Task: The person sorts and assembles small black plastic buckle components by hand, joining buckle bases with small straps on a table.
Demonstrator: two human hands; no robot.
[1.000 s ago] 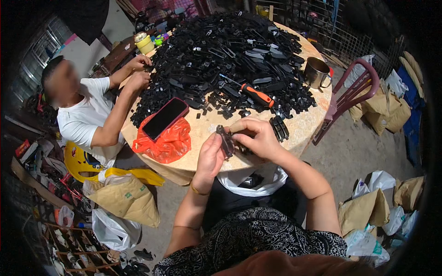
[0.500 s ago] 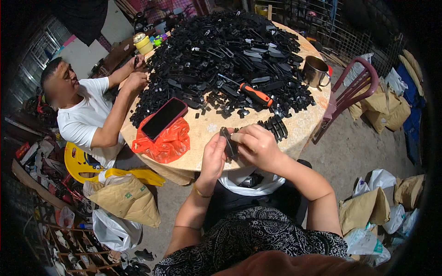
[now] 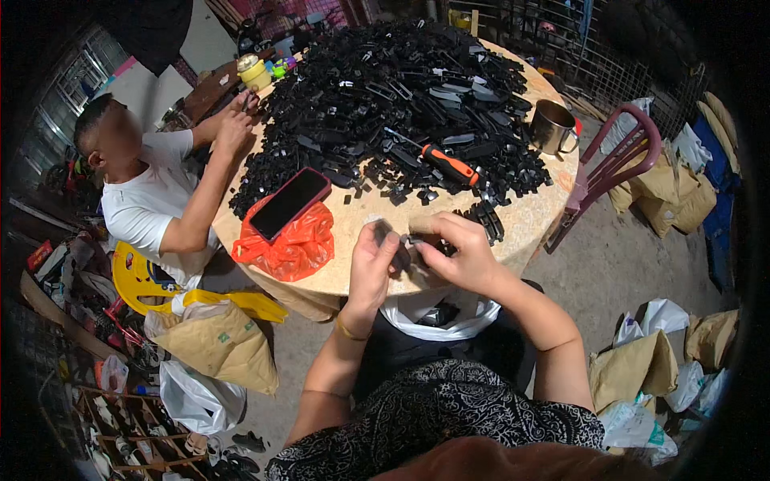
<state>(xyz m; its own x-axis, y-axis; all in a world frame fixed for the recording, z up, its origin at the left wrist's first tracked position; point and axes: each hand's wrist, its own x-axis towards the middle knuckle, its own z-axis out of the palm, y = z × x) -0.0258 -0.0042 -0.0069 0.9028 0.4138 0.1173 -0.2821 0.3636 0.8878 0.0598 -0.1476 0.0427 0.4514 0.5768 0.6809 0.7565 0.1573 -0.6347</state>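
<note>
Over the near edge of the round table, my left hand point(image 3: 371, 268) is closed around a dark plastic part point(image 3: 401, 258), partly hidden by the fingers. My right hand point(image 3: 465, 255) faces it, thumb and forefinger pinching a small dark piece point(image 3: 414, 239) close to that part. Just beyond the right hand lies a row of black plastic parts point(image 3: 486, 218). A large heap of black plastic parts point(image 3: 385, 104) covers much of the table. On the heap's near side rests a screwdriver point(image 3: 451, 165) with an orange and black handle.
A phone point(image 3: 289, 207) lies on a red plastic bag point(image 3: 309, 248) at left. A metal mug point(image 3: 552, 128) stands at right, near a maroon chair point(image 3: 622, 156). Under the table edge hangs a white bag point(image 3: 465, 327). A co-worker point(image 3: 148, 196) handles something small at the left.
My right hand has shifted slightly right, away from the left, and its pinch now shows a small dark piece. The part in my left hand has turned. The co-worker's head has turned.
</note>
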